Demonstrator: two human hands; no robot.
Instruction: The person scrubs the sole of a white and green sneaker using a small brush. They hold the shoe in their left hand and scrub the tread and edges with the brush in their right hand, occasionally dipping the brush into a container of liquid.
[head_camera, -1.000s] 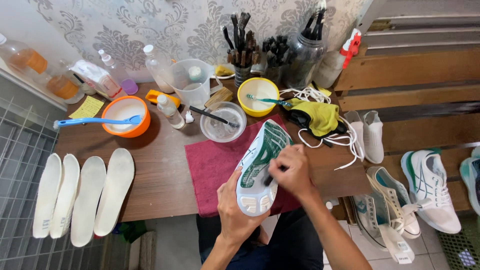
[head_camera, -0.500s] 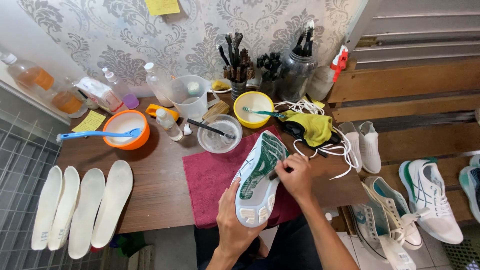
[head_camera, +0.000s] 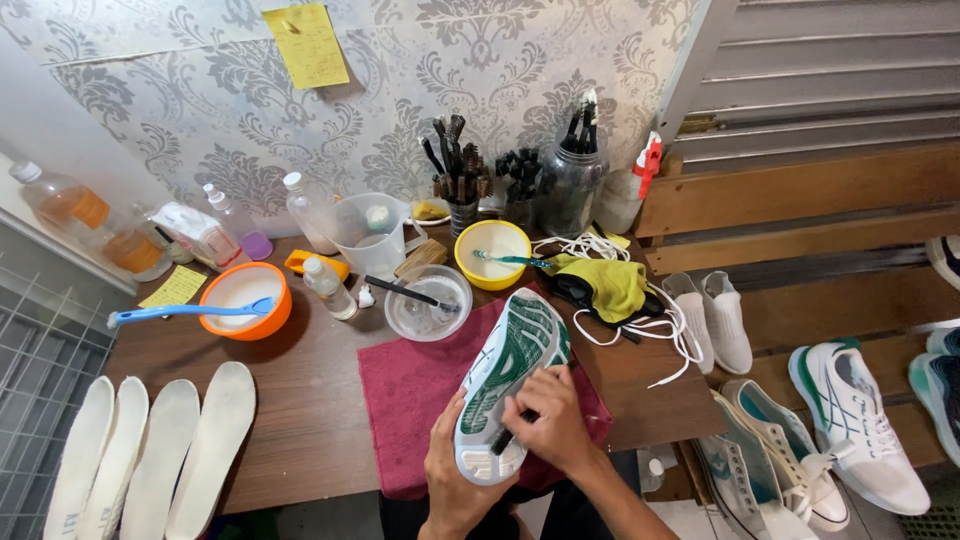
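Wooden counter (head_camera: 300, 400) under damask wallpaper carries four white insoles (head_camera: 150, 455), an orange bowl (head_camera: 245, 298) and a red towel (head_camera: 415, 385), above which the left hand (head_camera: 455, 480) grips an upturned sneaker (head_camera: 505, 375) and the right hand (head_camera: 550, 420) clasps a dark brush (head_camera: 508, 436) against its sole.

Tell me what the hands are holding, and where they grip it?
The left hand grips the upturned shoe near its heel; the right hand holds a small dark brush against the sole.
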